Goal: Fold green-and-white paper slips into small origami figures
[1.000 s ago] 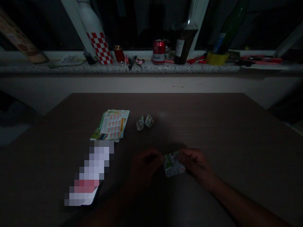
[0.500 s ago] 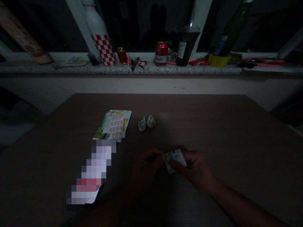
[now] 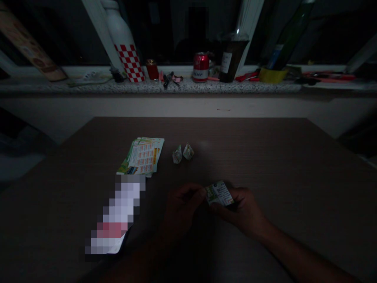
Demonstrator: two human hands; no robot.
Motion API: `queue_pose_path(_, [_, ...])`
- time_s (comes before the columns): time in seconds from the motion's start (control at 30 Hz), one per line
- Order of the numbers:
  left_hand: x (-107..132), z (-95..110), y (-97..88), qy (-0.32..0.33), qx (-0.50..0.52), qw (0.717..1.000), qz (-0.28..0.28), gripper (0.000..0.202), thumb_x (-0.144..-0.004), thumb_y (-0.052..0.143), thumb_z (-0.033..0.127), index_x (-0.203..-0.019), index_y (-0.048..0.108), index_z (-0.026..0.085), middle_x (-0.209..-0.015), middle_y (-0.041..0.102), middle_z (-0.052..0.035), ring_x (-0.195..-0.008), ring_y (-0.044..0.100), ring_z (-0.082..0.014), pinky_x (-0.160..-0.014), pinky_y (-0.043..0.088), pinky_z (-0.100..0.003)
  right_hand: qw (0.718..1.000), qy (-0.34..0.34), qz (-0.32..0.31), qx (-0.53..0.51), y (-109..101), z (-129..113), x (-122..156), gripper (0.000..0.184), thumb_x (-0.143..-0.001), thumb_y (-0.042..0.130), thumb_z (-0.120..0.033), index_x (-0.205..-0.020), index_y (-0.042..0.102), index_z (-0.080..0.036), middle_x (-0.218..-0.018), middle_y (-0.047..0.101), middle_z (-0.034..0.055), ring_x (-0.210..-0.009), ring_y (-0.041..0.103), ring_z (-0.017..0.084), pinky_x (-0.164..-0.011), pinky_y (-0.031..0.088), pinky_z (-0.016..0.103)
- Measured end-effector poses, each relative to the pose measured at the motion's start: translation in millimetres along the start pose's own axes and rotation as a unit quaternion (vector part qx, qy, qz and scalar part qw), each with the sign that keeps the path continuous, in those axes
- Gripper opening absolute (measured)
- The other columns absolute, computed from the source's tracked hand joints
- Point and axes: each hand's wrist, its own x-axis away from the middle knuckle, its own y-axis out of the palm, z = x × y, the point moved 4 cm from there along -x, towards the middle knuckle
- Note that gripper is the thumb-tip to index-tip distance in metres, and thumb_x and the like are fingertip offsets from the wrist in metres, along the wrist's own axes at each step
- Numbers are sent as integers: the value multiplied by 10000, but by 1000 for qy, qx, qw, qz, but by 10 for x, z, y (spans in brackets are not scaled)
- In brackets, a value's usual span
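Note:
Between my hands, low over the table, is a small folded piece of printed paper (image 3: pixel 220 193), white and green with dark text. My left hand (image 3: pixel 184 208) pinches its left corner between thumb and forefinger. On the other side my right hand (image 3: pixel 241 208) grips it, thumb across the lower edge and fingers behind. Beyond my hands two small folded paper pieces, a left one (image 3: pixel 177 155) and a right one (image 3: pixel 188 151), stand side by side. To their left lies a stack of printed leaflets (image 3: pixel 143 157). The scene is dim, so my left fingers show poorly.
A phone (image 3: pixel 118 220) with a blurred bright screen lies left of my hands on the table (image 3: pixel 250 149). Along the windowsill (image 3: pixel 188 88) stand a checkered bottle (image 3: pixel 131 61), a small jar (image 3: pixel 152 69), a red can (image 3: pixel 200 67), a dark bag (image 3: pixel 231 61) and a green bottle (image 3: pixel 290 39).
The folded paper has tilted in my fingers, so more of its printed face shows. My right thumb has slid slightly down toward its lower edge. Both hands stay in nearly the same place.

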Motion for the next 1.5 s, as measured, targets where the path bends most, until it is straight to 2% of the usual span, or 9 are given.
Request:
queue_pose_path(0.33, [3,-43,13,-15,69,998,7,165,-735,701,310,-702,683,150,-627,633,13,-617,569,-125,-610,452,-219,999,-23,12,-25,8,-65,-11,88,-757,689,-220,-793,724,-148,-705,721,31,-624,645,152,-589,512,242])
queue_pose_path(0.53, [-1,-20,7,-14,40,999,-3,174,-764,675,318,-739,688,146,-667,662,-10,-677,599,-151,-657,466,-241,990,-61,124,-3,-137,-71,-13,63,-728,718,-219,-685,713,-173,-639,729,26,-556,654,150,-540,525,234])
queue_pose_path(0.67, [9,-15,9,1,-63,998,-28,174,-795,642,315,-818,694,150,-689,653,-11,-651,578,-141,-602,440,-228,967,-152,173,109,-264,-162,28,35,-715,715,-175,-687,707,-195,-625,723,18,-523,651,158,-501,528,243])
queue_pose_path(0.83, [26,62,-66,53,-110,992,-21,435,-758,690,256,-1177,584,208,-768,678,-1,-684,619,-149,-616,468,-232,913,-305,119,244,-312,-302,93,140,-745,671,-98,-822,731,-199,-761,741,50,-666,702,185,-585,566,261])
queue_pose_path(0.87, [28,95,-74,74,-120,990,-31,438,-759,688,244,-1186,590,223,-797,697,-8,-714,636,-158,-648,482,-245,903,-326,116,253,-322,-319,100,161,-746,675,-93,-850,734,-200,-767,740,51,-670,703,182,-591,572,259])
queue_pose_path(0.97, [42,191,-84,142,-165,974,-55,193,-760,675,203,-945,722,236,-849,736,-28,-774,660,-182,-732,500,-284,889,-358,97,267,-336,-349,102,201,-745,692,-86,-902,744,-201,-795,738,63,-688,700,182,-610,581,262])
queue_pose_path(1.1, [56,226,-116,160,-176,971,-16,150,-762,663,183,-854,755,259,-849,748,-27,-792,665,-200,-746,509,-304,906,-338,106,232,-351,-347,99,208,-748,698,-90,-911,756,-206,-823,753,72,-702,715,190,-618,591,257])
queue_pose_path(1.3, [40,197,-103,146,-155,977,-26,135,-761,668,179,-838,758,245,-819,751,-19,-754,675,-183,-697,518,-267,970,-190,113,100,-320,-192,55,95,-761,723,-214,-844,767,-228,-757,774,38,-628,721,189,-577,603,272])
queue_pose_path(1.5, [39,210,-115,149,-153,976,-43,161,-740,708,167,-865,760,254,-858,763,-7,-783,691,-172,-708,517,-248,981,-160,113,6,-289,-152,29,80,-728,756,-221,-807,763,-228,-786,770,41,-672,718,176,-582,593,251])
